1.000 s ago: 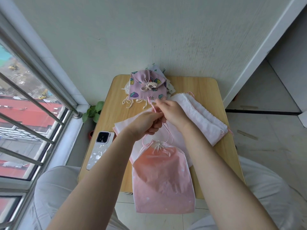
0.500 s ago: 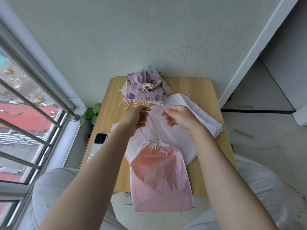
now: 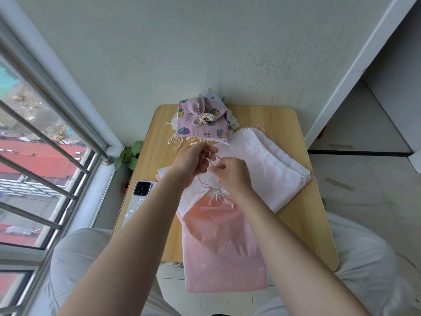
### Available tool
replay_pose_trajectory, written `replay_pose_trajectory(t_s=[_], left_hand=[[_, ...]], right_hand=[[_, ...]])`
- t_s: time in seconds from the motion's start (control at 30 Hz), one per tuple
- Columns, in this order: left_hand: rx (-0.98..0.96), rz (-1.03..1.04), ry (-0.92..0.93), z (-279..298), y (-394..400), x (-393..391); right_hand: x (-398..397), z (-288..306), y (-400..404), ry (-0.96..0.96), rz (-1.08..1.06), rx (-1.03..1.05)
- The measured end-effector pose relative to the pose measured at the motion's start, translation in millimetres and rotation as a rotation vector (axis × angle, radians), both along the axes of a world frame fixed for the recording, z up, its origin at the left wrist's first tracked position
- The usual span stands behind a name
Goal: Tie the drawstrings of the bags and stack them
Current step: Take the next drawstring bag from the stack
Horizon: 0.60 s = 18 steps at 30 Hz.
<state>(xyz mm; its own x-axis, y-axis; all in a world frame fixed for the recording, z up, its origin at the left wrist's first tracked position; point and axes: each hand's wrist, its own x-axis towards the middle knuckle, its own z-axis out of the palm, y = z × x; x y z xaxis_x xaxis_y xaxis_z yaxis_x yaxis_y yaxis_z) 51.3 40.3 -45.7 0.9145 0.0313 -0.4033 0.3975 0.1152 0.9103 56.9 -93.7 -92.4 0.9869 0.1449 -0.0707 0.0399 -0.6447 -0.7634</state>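
Note:
A pink drawstring bag (image 3: pixel 222 245) lies at the table's near edge, its mouth gathered shut and its lower half hanging over the edge. Its thin pink drawstring (image 3: pixel 203 181) runs up from the mouth to both hands. My left hand (image 3: pixel 192 161) pinches the string above the bag. My right hand (image 3: pixel 231 173) pinches it close beside the left hand. A purple strawberry-print bag (image 3: pixel 200 124) with a tied cream cord sits on top of a pile at the table's far edge. White bags (image 3: pixel 266 165) lie flat to the right.
The small wooden table (image 3: pixel 303 224) stands against a wall. A phone (image 3: pixel 137 199) lies at its left edge. A window with metal bars is on the left, with a small green plant (image 3: pixel 129 153) at its sill. My knees flank the table.
My hands, apart half a second ago with the string stretched between them, have come together above the bag's mouth. The bag has stayed in place.

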Motion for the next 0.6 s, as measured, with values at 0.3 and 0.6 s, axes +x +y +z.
replay_pose_trajectory(t_s=[0.3,0.6], left_hand=[[0.014,0.106,0.029,-8,3,1],[0.286,0.065,-0.075,-11,3,3]], right_hand=[[-5,-5,-1,0.012,-0.049,0.267],[2,-1,-2,0.271,-0.101,0.4]])
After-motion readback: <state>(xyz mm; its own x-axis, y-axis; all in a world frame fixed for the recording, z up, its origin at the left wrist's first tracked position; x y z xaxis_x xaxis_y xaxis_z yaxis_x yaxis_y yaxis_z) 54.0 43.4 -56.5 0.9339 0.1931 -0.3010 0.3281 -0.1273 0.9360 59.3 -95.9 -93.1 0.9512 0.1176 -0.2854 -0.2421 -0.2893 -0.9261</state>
